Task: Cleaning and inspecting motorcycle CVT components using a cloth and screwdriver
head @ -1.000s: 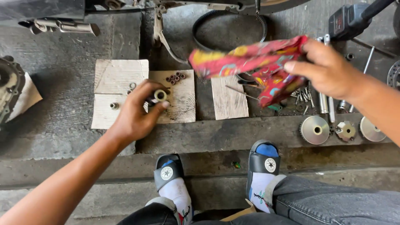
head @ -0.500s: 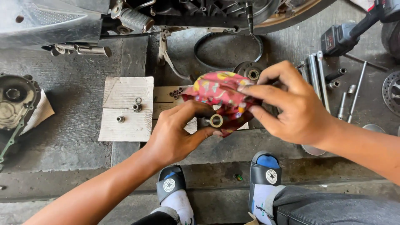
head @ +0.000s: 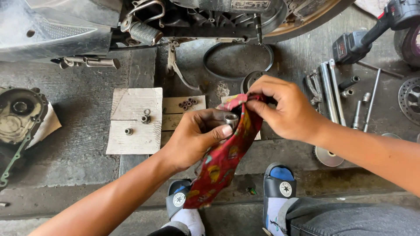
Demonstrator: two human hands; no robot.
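Note:
My left hand (head: 199, 137) pinches a small metal bushing (head: 230, 118) between thumb and fingers, over the middle of the concrete floor. A red patterned rag (head: 221, 164) is wrapped against the bushing and hangs down toward my feet. My right hand (head: 286, 109) grips the rag's upper end right beside the bushing. Both hands meet above a wooden board.
Cardboard pieces (head: 135, 120) at the left carry small nuts and rollers (head: 187, 104). A drive belt (head: 238, 61) lies under the scooter engine. Sockets and extension bars (head: 337, 91) and a power tool (head: 363, 37) sit at the right. An engine cover (head: 19, 116) rests far left.
The hands have come together; the rag, held up in my right hand before, now wraps the bushing my left hand picked from the cardboard. The view shifted closer.

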